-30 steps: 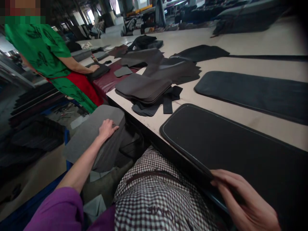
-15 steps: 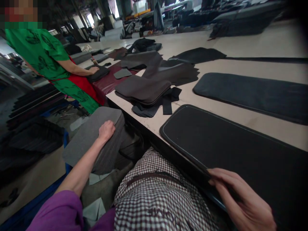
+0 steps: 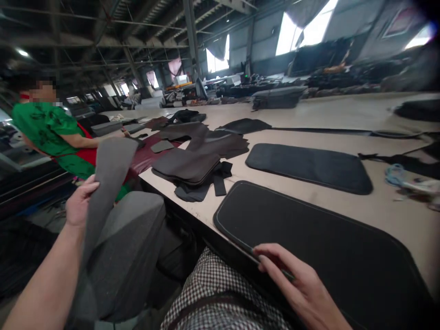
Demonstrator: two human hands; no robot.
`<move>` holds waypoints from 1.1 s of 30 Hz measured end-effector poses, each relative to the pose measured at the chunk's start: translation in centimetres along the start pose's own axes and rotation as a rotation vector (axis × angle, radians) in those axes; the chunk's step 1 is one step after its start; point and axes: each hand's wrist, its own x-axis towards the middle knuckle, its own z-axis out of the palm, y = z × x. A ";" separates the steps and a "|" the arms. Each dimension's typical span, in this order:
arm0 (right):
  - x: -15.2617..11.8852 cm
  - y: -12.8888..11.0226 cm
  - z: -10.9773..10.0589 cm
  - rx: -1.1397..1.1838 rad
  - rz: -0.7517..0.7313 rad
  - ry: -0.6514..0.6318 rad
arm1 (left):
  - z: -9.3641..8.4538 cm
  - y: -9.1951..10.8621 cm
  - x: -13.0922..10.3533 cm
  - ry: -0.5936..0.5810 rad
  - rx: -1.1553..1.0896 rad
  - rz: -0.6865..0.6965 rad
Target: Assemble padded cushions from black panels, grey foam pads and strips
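My left hand (image 3: 81,201) is closed on the edge of a grey felt-like sheet (image 3: 115,160), which it holds raised and bent over a stack of similar grey sheets (image 3: 127,238) beside the table. My right hand (image 3: 292,279) is at the near edge of a black rounded mat (image 3: 302,229) lying on the table. Thumb and forefinger are pinched together there, with a thin greenish pen-like stick (image 3: 288,275) partly showing between the fingers. A pale line runs just inside the mat's border.
Another dark rounded mat (image 3: 305,167) lies farther back. Brown rounded pieces (image 3: 185,165) are stacked at the table's left corner, near dark scraps (image 3: 202,185). A person in green (image 3: 48,128) stands at the left. A tangled blue cord (image 3: 395,174) lies at the right.
My left hand has lifted a grey sheet off the stack and moved left with it. The view has tilted up and turned right. My right hand stays by the black mat's near edge.
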 end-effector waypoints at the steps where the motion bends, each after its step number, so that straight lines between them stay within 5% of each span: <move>1: 0.6 -0.7 0.2 0.101 0.080 -0.048 | 1.5 1.9 -0.9 0.007 -0.072 0.133; 4: 2.3 -2.4 0.2 0.508 0.159 -0.126 | 7.1 7.7 -4.9 -0.530 -0.175 0.275; 7: 3.3 -3.3 -1.3 0.818 0.197 -0.093 | 13.4 11.6 -10.1 -1.052 -0.132 0.741; 10: 3.3 -3.3 -3.2 0.835 0.375 0.012 | 18.7 12.5 -14.7 -1.208 -0.154 1.083; 13: 2.7 -2.6 -3.9 0.614 0.527 0.218 | 21.5 11.6 -17.3 -1.271 -0.244 1.131; 17: 1.7 -1.4 -3.8 0.364 0.486 0.369 | 21.3 7.6 -17.2 -1.251 -0.446 0.851; 19: 1.3 -1.2 -3.8 0.295 0.439 0.386 | 20.9 3.8 -16.8 -0.986 -0.478 0.518; 22: 1.0 -1.1 -3.8 0.254 0.409 0.367 | 20.8 -2.8 -16.8 -0.398 -0.326 -0.098; 23: 1.0 -1.1 -3.8 0.255 0.407 0.361 | 20.9 -4.8 -17.1 -0.310 -0.293 -0.264; 24: 1.0 -1.2 -3.8 0.265 0.411 0.356 | 20.9 -6.5 -17.5 -0.291 -0.304 -0.401; 26: 1.1 -1.3 -3.8 0.299 0.431 0.352 | 21.0 -8.7 -18.4 -0.445 -0.427 -0.610; 29: 0.9 -1.4 -4.0 0.321 0.437 0.380 | 20.5 -9.2 -19.6 -0.703 -0.598 -0.777; 33: -0.5 -1.4 -5.6 0.235 0.349 0.421 | 18.2 -6.8 -18.0 -0.512 -0.454 -0.663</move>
